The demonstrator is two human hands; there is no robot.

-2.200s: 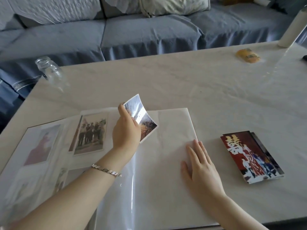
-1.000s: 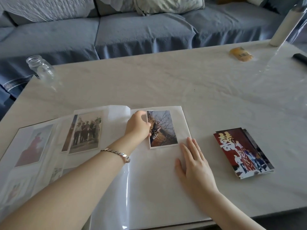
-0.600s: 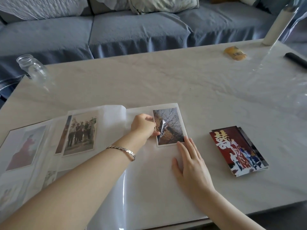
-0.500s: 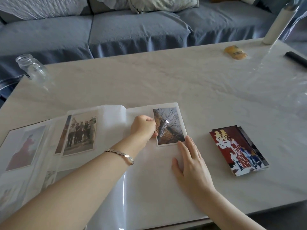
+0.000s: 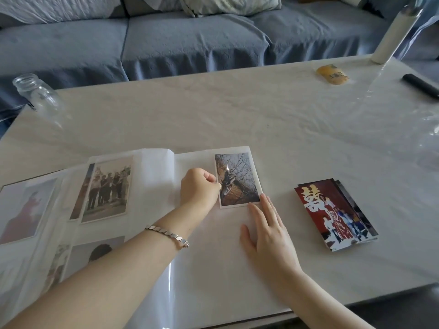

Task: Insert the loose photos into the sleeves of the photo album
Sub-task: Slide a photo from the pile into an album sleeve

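An open photo album (image 5: 209, 269) lies on the table in front of me. A photo of bare trees (image 5: 237, 179) lies at the top right corner of its right page. My left hand (image 5: 198, 188) has curled fingers and pinches that photo's left edge. My right hand (image 5: 268, 231) lies flat on the right page, its fingertips at the photo's lower right corner. A stack of loose photos (image 5: 335, 212), topped by a red one, sits on the table right of the album. The left pages hold a group photo (image 5: 107, 188) and other sleeved photos.
A glass jar (image 5: 35, 93) stands at the table's far left edge. At the far right are a yellow packet (image 5: 332, 74), a white cylinder (image 5: 392, 34), a black object (image 5: 420, 85) and clear plastic film (image 5: 427, 129). A blue sofa (image 5: 190, 41) runs behind the table.
My left hand brought the tree photo down from the air onto the right page and slid it towards the top right corner. My right hand stayed flat on the page.
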